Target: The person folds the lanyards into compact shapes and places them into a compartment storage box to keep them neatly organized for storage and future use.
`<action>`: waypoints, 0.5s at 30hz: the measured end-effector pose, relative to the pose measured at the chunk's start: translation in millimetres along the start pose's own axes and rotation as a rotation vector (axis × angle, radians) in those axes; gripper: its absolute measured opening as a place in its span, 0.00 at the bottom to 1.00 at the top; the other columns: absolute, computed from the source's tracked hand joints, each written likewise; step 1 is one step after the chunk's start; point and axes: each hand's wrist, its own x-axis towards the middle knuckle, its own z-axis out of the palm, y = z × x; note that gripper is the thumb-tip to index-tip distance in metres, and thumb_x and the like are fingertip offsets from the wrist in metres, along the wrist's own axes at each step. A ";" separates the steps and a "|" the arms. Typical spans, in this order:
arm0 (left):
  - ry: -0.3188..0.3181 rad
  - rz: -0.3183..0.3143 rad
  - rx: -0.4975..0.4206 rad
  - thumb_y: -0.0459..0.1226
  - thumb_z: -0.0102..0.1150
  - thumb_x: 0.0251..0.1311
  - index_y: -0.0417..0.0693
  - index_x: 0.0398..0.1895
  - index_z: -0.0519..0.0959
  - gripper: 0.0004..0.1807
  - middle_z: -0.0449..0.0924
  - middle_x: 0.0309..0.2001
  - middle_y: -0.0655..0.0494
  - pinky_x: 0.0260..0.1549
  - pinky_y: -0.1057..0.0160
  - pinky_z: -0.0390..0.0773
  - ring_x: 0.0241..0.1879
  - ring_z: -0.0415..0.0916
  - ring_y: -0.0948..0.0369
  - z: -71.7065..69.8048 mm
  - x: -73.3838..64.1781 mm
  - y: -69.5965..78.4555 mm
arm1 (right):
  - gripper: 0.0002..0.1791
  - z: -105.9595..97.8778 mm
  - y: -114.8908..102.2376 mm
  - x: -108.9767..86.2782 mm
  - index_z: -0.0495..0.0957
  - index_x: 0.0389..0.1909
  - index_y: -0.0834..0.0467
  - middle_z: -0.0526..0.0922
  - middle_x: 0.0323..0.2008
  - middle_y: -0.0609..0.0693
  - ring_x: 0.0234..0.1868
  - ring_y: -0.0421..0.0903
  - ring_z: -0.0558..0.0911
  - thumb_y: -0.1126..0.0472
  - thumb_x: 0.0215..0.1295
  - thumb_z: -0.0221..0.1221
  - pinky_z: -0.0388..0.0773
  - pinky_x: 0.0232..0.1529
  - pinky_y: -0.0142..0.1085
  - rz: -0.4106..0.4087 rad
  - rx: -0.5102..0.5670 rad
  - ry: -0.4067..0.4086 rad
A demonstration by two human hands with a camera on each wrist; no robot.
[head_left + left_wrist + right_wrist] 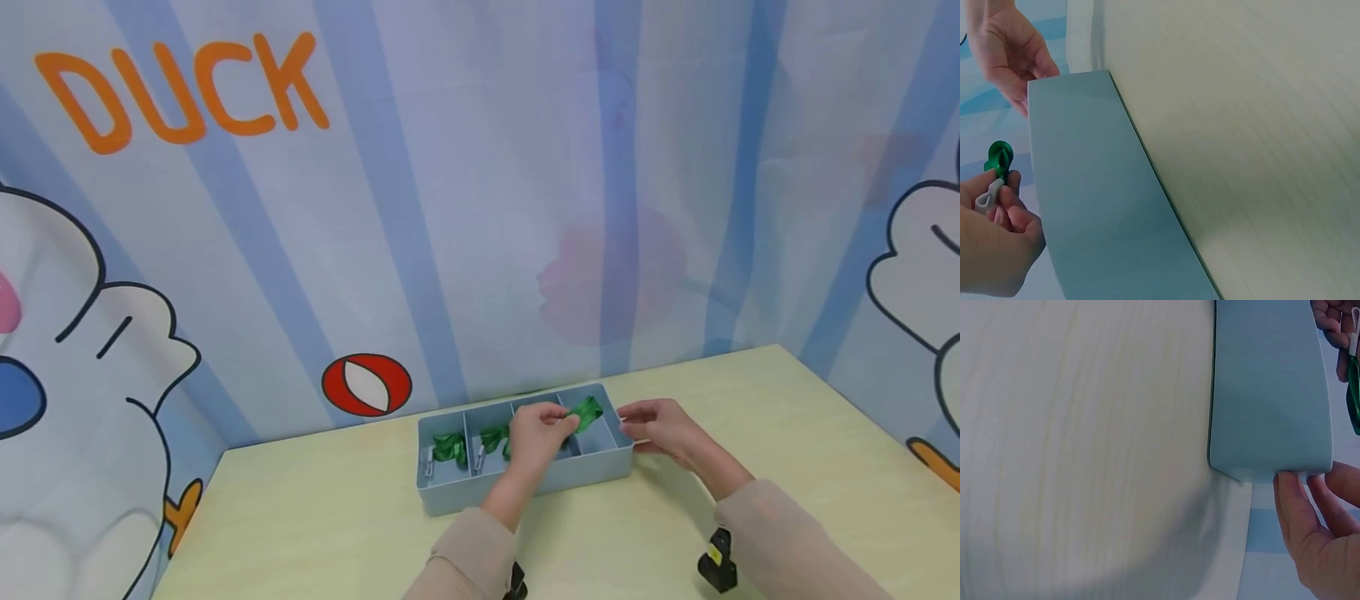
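My left hand (536,437) pinches a green ribbon-like strap (587,413) by its white clip-like end (988,197). The shiny green part sticks out past the fingertips, over the rightmost compartment of a grey-blue divided box (525,483). My right hand (667,429) holds that box at its right end. Some of its fingertips (1288,481) press the outer end wall, while the thumb (1342,481) lies at the rim. Similar green bundles (450,448) with white ends lie in the compartments on the left. My left hand partly hides the middle compartments.
The box stands on a pale yellow wood-grain table (322,517), close to its back edge. Behind rises a blue-and-white striped backdrop (480,208) with cartoon figures and orange lettering. Black wrist devices (717,562) sit below both sleeves.
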 end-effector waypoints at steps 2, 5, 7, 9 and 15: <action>0.019 0.021 0.020 0.36 0.67 0.51 0.41 0.31 0.84 0.06 0.81 0.27 0.56 0.24 0.67 0.75 0.26 0.76 0.65 4.1 3.8 -1.6 | 0.23 0.2 -0.3 -0.1 0.63 0.58 0.78 0.71 0.51 0.72 0.49 0.57 0.77 0.71 0.65 0.53 0.77 0.47 0.49 -0.001 -0.005 0.003; 0.050 0.058 0.060 0.34 0.68 0.50 0.41 0.29 0.84 0.05 0.81 0.24 0.55 0.22 0.68 0.75 0.24 0.76 0.64 10.2 8.7 -2.7 | 0.23 0.1 -1.0 -0.5 0.63 0.58 0.78 0.71 0.52 0.72 0.49 0.58 0.77 0.70 0.65 0.53 0.77 0.47 0.49 0.001 -0.012 0.004; 0.072 0.081 0.093 0.33 0.68 0.49 0.40 0.27 0.84 0.04 0.81 0.22 0.55 0.21 0.69 0.74 0.22 0.75 0.65 14.0 11.5 -2.7 | 0.23 0.2 -1.6 -0.6 0.63 0.58 0.78 0.71 0.52 0.72 0.50 0.59 0.77 0.70 0.65 0.53 0.77 0.46 0.49 0.005 -0.010 0.003; 0.095 0.104 0.132 0.32 0.69 0.48 0.40 0.26 0.85 0.03 0.81 0.21 0.55 0.19 0.69 0.74 0.20 0.75 0.65 17.1 13.9 -2.7 | 0.24 0.2 -2.0 -0.5 0.62 0.58 0.78 0.71 0.52 0.72 0.50 0.60 0.76 0.70 0.65 0.53 0.77 0.46 0.48 0.007 -0.006 -0.004; 0.120 0.183 0.282 0.32 0.68 0.47 0.43 0.22 0.84 0.02 0.81 0.21 0.56 0.25 0.65 0.76 0.20 0.75 0.64 26.6 19.8 -4.9 | 0.24 -0.6 -2.6 -1.5 0.62 0.59 0.77 0.70 0.52 0.72 0.52 0.62 0.74 0.70 0.66 0.52 0.77 0.46 0.48 0.017 -0.004 -0.011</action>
